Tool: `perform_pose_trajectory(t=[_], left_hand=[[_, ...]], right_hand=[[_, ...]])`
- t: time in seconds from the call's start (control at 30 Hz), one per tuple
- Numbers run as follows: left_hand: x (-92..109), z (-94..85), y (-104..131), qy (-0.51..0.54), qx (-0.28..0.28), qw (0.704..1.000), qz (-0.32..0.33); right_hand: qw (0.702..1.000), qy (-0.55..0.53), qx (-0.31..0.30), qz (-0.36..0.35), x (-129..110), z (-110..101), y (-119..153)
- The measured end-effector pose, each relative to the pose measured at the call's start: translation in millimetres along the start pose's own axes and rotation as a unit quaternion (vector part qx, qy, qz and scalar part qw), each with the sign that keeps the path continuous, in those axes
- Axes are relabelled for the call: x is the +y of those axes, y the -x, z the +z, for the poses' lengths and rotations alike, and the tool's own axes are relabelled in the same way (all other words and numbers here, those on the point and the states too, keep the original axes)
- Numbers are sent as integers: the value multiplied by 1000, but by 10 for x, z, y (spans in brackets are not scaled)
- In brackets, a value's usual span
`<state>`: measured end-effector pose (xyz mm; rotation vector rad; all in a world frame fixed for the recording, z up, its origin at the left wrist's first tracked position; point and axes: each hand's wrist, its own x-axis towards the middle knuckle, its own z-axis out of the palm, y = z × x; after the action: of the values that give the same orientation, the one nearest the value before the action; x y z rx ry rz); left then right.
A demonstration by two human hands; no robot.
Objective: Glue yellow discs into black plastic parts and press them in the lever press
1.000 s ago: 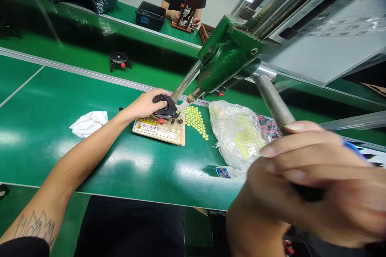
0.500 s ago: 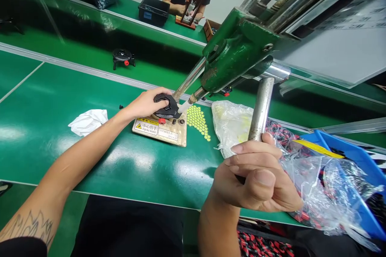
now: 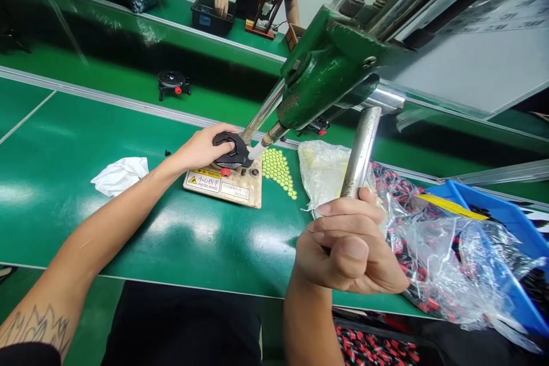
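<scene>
My left hand (image 3: 203,146) grips a black round plastic part (image 3: 239,154) with a small red knob. It holds the part against the cream base plate (image 3: 254,194) of a green hand press (image 3: 317,74), under the ram. The ram's white tip (image 3: 256,151) meets the part's right end; whether it presses there I cannot tell. Closed around the press's steel lever (image 3: 362,146) is my right hand (image 3: 349,246), fingers wrapped at its lower end. Just right of the base plate lie many yellow-green round pieces (image 3: 278,168).
Crumpled white paper (image 3: 120,176) lies left. Clear plastic bags (image 3: 446,263) of red-and-black parts and a blue bin (image 3: 506,240) crowd the right. Similar black assemblies (image 3: 172,83) sit on the strip beyond the rail. A co-worker's hand (image 3: 221,3) is at a black bin (image 3: 210,20).
The view has shifted slightly, moving most things a little left. The co-worker's hand has moved from the brown fixture to the black bin. Both my hands keep their grips.
</scene>
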<state>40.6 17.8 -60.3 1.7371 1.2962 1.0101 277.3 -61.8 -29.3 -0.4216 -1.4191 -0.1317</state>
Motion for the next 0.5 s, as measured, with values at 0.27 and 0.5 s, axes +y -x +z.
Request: perform_pose_trajectory(t=[0.27,0.5], left_hand=[[15,1,13,-7,3,1000,-4],[-2,6,3,0,4,1000,1]], right_hand=[[999,9,-23,45,-115,-33,-77],[1000,-3,10,16,-37,2,26]])
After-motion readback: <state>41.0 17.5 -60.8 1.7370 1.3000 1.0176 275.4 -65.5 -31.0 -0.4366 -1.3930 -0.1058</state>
